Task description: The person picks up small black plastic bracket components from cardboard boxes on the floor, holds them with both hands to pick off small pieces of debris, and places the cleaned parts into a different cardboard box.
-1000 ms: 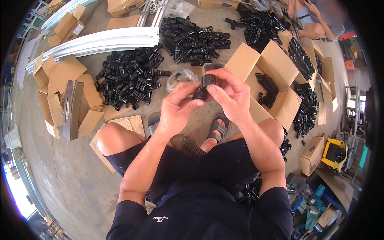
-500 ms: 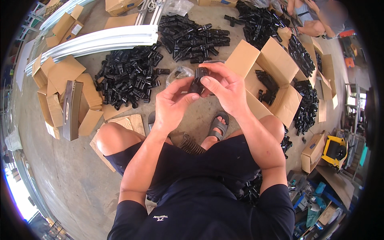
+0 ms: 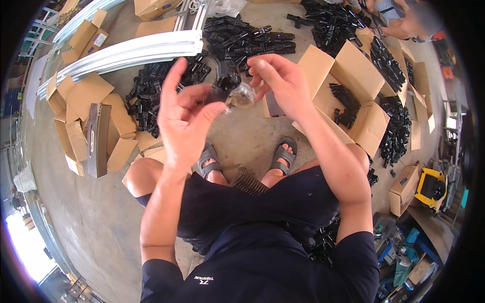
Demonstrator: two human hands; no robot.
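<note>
A black pipe fitting (image 3: pixel 228 76) is gripped by my left hand (image 3: pixel 183 113), between thumb and lower fingers, with the index finger raised. The fitting is slightly blurred. My right hand (image 3: pixel 284 83) is just to its right, apart from it, with fingers loosely bent and spread; I see nothing in them. Crumpled clear plastic (image 3: pixel 242 96) shows between the hands, beside the fitting; whether a hand touches it is unclear. Beyond my hands lie a left heap of black fittings (image 3: pixel 146 86) and a far heap (image 3: pixel 252 40).
An open carton (image 3: pixel 371 118) with black fittings stands at right, near more heaps (image 3: pixel 394 131). Flattened cartons (image 3: pixel 118 121) and long white rails (image 3: pixel 126 53) are at left. A coil spring (image 3: pixel 247 181) lies between my feet. Another person (image 3: pixel 399 22) sits at far right.
My hands have moved apart. The right hand has come off the fitting, which stays in the left hand. My left hand has shifted left and its index finger has lifted.
</note>
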